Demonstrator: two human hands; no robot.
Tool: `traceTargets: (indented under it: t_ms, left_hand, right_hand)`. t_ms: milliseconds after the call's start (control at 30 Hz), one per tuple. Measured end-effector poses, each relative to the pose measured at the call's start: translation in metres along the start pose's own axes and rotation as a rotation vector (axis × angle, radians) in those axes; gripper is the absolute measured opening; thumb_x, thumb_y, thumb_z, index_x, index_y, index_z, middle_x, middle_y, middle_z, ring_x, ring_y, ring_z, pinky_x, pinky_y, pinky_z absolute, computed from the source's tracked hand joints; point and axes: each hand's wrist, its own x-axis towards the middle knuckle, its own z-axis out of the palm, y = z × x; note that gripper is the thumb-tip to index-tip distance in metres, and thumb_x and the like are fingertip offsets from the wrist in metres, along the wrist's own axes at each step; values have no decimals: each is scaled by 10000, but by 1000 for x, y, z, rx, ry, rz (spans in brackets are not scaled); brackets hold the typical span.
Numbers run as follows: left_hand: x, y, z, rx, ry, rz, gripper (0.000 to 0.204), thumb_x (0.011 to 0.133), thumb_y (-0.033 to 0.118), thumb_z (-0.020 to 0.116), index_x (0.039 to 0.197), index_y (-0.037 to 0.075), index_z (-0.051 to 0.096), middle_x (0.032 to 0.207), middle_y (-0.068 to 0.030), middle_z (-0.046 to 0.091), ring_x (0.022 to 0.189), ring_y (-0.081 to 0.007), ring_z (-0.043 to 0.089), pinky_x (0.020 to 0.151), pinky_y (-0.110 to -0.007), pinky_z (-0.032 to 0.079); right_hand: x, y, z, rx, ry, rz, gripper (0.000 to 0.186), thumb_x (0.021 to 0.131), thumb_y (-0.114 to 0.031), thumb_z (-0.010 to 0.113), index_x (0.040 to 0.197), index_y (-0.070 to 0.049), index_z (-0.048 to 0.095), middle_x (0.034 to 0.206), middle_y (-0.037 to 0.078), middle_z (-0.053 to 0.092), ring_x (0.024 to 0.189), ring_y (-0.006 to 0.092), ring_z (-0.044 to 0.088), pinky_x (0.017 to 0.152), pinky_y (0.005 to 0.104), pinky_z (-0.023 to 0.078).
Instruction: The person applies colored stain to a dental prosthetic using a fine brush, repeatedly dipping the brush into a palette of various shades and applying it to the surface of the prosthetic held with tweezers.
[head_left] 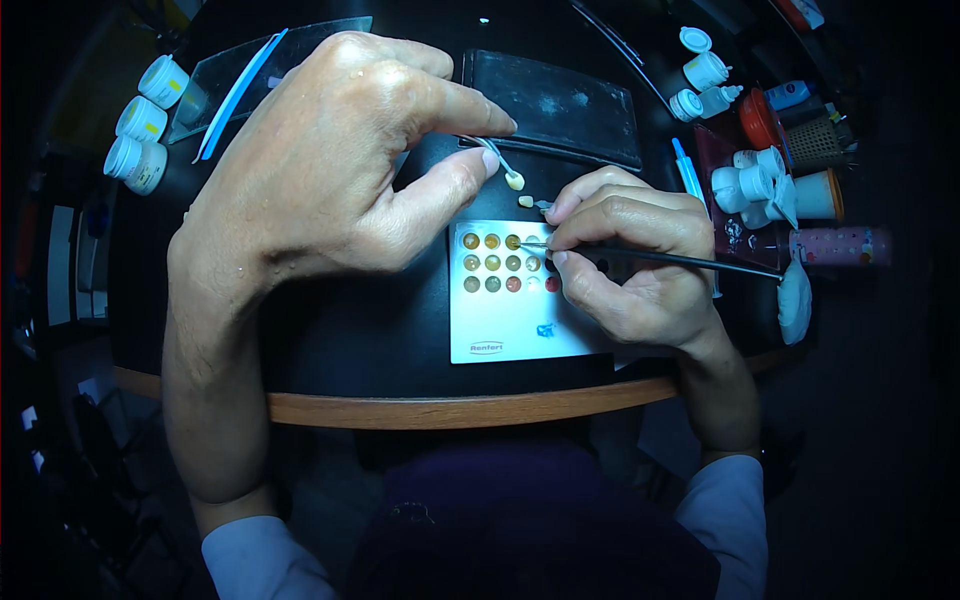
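My left hand [350, 170] pinches a thin curved metal holder [500, 160] with a small cream tooth-shaped piece [515, 181] at its end. My right hand [640, 275] grips a long dark brush [700, 262], its tip at an amber well in the top row of a white palette [500, 329]. The palette has rows of coloured wells, partly hidden by that hand, and a blue smear near its front. A second small cream piece [526, 201] on a metal stem lies just beyond the palette, beside my right fingers.
Behind lies a dark rectangular pad [550, 100]. A glass slab [330, 40] with a blue strip [240, 95] and white jars [135, 160] stand left. At right are more jars [705, 70], a red container [760, 120], a pink tube [840, 246] and a white cloth [795, 300].
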Motion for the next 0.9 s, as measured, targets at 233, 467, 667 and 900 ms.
traceTargets:
  t_ms: [233,467,667,900]
  left_hand:
    - [0,1,3,-34,-4,-22,313,820,115,720,1083,-2,843,738,-118,691,582,-181,600,528,-319,452]
    - [0,2,3,-25,-14,-32,317,817,122,725,1082,-8,841,731,-116,676,590,-183,601,533,-325,456]
    - [-1,3,4,-44,-35,-63,317,821,132,726,1080,-11,840,729,-118,664,607,-189,601,538,-328,458]
    - [0,1,7,-124,-61,-98,328,851,168,726,1108,-1,841,700,-114,646,621,-194,577,577,-364,429]
  right_hand:
    - [-1,-1,1,-3,-2,7,104,702,21,768,804,43,765,783,145,748,791,247,755,696,337,596]
    - [-2,-1,1,-3,6,6,112,699,25,771,809,43,766,790,145,750,790,249,757,696,335,594]
    - [-2,1,0,9,8,12,112,706,17,765,815,39,760,819,151,750,795,243,751,695,332,592]
    - [-3,-2,-8,-1,47,30,89,723,-3,747,796,34,713,821,147,719,785,211,723,712,306,574]
